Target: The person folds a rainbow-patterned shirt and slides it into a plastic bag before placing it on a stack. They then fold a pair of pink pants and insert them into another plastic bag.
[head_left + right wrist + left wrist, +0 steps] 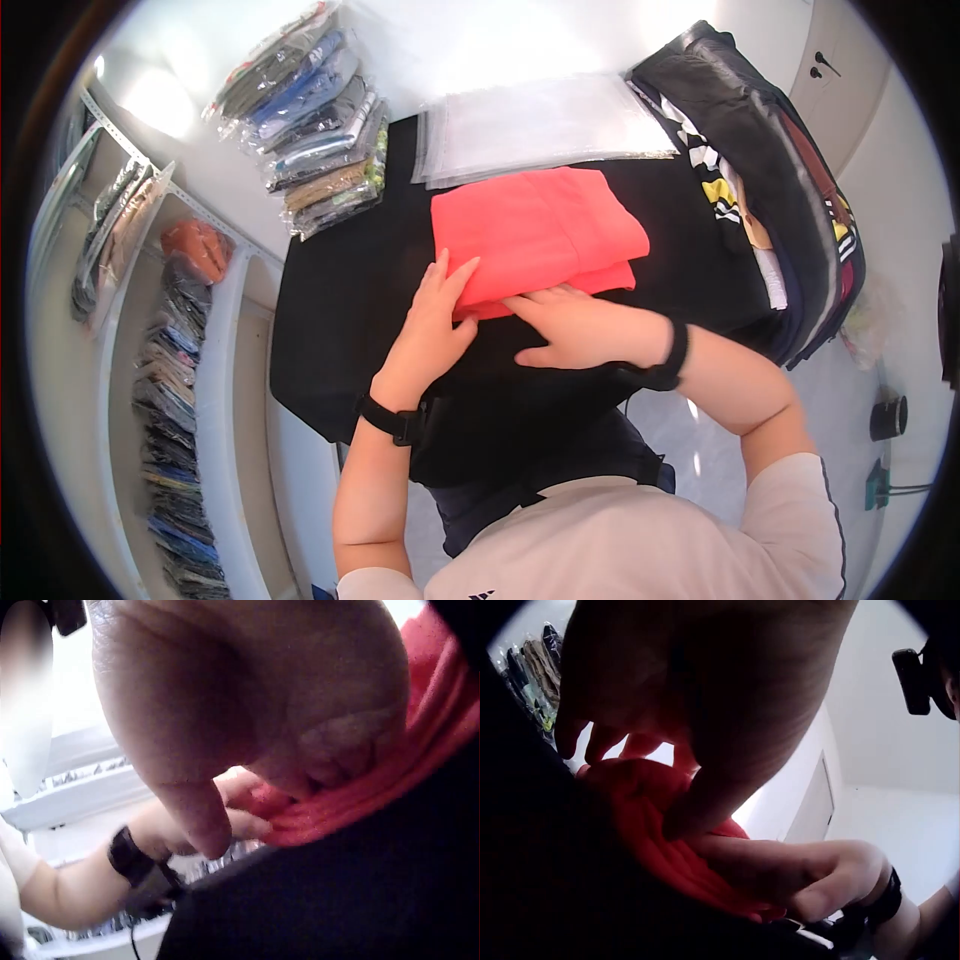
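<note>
- The fingers of the left hand (430,328) are spread and fairly straight at the lower-left edge of the red cloth (530,225); flat, light contact should steady that corner without creasing it.
- The fingers of the right hand (595,332) lie along the near edge, tips partly hidden, thumb well apart, so they seem to press rather than pinch; an even stroke sideways would suit.
- The red cloth lies folded at the centre of the frame, a lower layer jutting at its right; lining up both layers would likely give a squarer edge.
- The black counter (335,320) beneath offers a firm backing for pressing.
- Best keep the cloth off the clear bags (540,120) just above it.
</note>
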### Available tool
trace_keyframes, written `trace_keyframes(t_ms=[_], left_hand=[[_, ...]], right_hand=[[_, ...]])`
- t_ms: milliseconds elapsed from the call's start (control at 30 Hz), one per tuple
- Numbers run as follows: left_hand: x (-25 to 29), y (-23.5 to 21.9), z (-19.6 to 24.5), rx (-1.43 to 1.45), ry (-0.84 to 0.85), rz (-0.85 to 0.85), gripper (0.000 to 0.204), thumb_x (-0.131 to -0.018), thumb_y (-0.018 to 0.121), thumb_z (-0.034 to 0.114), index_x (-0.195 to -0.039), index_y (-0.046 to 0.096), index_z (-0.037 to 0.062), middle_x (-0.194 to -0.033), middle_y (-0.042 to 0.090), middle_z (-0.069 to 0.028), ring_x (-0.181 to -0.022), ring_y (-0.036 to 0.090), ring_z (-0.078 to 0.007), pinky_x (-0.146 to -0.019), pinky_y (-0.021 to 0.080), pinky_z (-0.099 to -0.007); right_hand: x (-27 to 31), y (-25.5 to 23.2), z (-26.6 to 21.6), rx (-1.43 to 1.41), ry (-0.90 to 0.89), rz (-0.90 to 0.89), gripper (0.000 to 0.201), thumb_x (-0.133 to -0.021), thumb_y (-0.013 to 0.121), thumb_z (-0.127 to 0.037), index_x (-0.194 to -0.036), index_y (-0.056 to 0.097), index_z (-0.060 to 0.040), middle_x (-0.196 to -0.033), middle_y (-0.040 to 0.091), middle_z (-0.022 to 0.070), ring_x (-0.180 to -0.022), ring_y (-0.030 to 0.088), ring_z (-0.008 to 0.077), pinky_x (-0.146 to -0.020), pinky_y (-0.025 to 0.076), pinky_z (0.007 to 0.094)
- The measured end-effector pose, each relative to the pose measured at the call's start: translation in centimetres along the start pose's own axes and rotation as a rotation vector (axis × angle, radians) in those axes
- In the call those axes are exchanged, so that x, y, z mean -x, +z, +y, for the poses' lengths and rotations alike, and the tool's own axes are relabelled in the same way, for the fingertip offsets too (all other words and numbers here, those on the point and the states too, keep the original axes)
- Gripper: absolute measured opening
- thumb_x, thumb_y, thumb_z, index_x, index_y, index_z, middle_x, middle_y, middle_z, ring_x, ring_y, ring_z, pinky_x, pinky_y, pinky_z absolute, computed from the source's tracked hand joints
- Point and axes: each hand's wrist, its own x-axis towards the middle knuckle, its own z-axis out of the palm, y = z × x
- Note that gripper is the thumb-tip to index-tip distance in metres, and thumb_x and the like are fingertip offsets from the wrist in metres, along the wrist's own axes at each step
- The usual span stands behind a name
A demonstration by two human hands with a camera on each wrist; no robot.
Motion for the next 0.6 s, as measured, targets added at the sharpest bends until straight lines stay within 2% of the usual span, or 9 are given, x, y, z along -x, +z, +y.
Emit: trace_keyframes(t_ms=[33,67,133,200,267,300,400,533,600], left_hand=[[0.0,0.2,-0.3,-0.03,0.019,0.028,0.056,-0.078,0.063,0.005,-0.132,0.045,0.0093,-0.143,0.031,-0.0243,-0.13,0.035,-0.0379,-0.104,0.034,-0.0373],[0.1,0.4,-0.7,-0.01,0.013,0.021,0.056,-0.078,0.063,0.005,-0.132,0.045,0.0093,-0.143,0.031,-0.0243,-0.13,0.035,-0.0379,-0.104,0.034,-0.0373],[0.0,0.6,-1.4,-0.037,0.044,0.063,0.053,-0.08,0.061,0.008,-0.131,0.044,0.0079,-0.141,0.033,-0.0262,-0.125,0.04,-0.0403,-0.101,0.038,-0.0396],[0.0,0.7,-1.2,-0.042,0.026,0.061,0.05,-0.082,0.06,0.009,-0.13,0.045,0.0077,-0.14,0.033,-0.0265,-0.121,0.043,-0.0403,-0.099,0.04,-0.0375],[-0.1,1.0,-1.0,-0.045,-0.04,0.081,0.053,-0.083,0.059,0.01,-0.133,0.042,0.0066,-0.141,0.032,-0.0269,-0.123,0.04,-0.041,-0.099,0.039,-0.0392],[0.0,1.2,-1.1,-0.044,-0.034,0.082,0.053,-0.083,0.059,0.01,-0.133,0.042,0.0066,-0.141,0.032,-0.0269,-0.123,0.04,-0.041,-0.099,0.039,-0.0392],[0.6,2.5,-2.1,0.037,-0.093,0.205,0.057,-0.084,0.059,0.01,-0.136,0.036,0.0053,-0.142,0.028,-0.0271,-0.127,0.037,-0.0412,-0.101,0.038,-0.0403],[1.3,3.2,-3.1,0.028,-0.054,0.288,0.061,-0.083,0.058,0.006,-0.138,0.033,0.0051,-0.142,0.026,-0.0287,-0.13,0.032,-0.041,-0.102,0.035,-0.0409],[1.3,3.3,-2.8,0.02,-0.044,0.325,0.061,-0.082,0.057,0.005,-0.138,0.033,0.0058,-0.141,0.027,-0.0292,-0.13,0.032,-0.0409,-0.103,0.035,-0.0407]], right_hand=[[0.7,-2.0,0.0,-0.165,0.065,-0.114,0.052,-0.08,0.066,-0.031,-0.118,0.053,0.0009,-0.118,0.055,0.021,-0.115,0.051,0.0332,-0.095,0.04,0.0435],[1.3,-4.5,0.3,-0.333,0.134,-0.228,0.045,-0.08,0.065,-0.03,-0.109,0.059,0.0031,-0.111,0.059,0.0207,-0.109,0.056,0.0302,-0.09,0.045,0.0412],[2.5,-9.1,2.6,-0.866,0.582,-0.217,0.033,-0.084,0.063,-0.027,-0.1,0.062,0.0014,-0.106,0.062,0.0137,-0.103,0.059,0.0212,-0.09,0.046,0.0336],[3.2,-10.6,5.9,-0.591,0.84,0.2,0.025,-0.087,0.061,-0.027,-0.096,0.061,-0.0032,-0.098,0.063,0.0088,-0.09,0.061,0.0145,-0.081,0.048,0.0285],[3.6,-9.2,9.2,-0.686,0.985,0.453,0.023,-0.09,0.057,-0.029,-0.096,0.06,-0.0062,-0.094,0.063,0.0079,-0.083,0.061,0.0148,-0.076,0.047,0.0268],[3.8,-9.1,10.0,-0.932,1.047,0.349,0.028,-0.091,0.056,-0.031,-0.103,0.058,-0.005,-0.097,0.064,0.0076,-0.085,0.06,0.0141,-0.077,0.045,0.0249],[2.3,-8.5,10.2,-1.094,1.066,0.195,0.032,-0.09,0.058,-0.033,-0.106,0.06,-0.0055,-0.1,0.064,0.004,-0.087,0.06,0.0137,-0.078,0.046,0.0283],[0.3,-7.7,10.8,-1.08,1.136,0.127,0.027,-0.086,0.063,-0.033,-0.098,0.062,-0.0083,-0.092,0.064,0.0025,-0.078,0.059,0.0118,-0.071,0.044,0.0281],[-0.8,-8.4,10.2,-0.838,1.233,0.037,0.027,-0.086,0.064,-0.032,-0.099,0.063,-0.0082,-0.094,0.064,0.0027,-0.071,0.059,0.0106,-0.062,0.044,0.0247]])
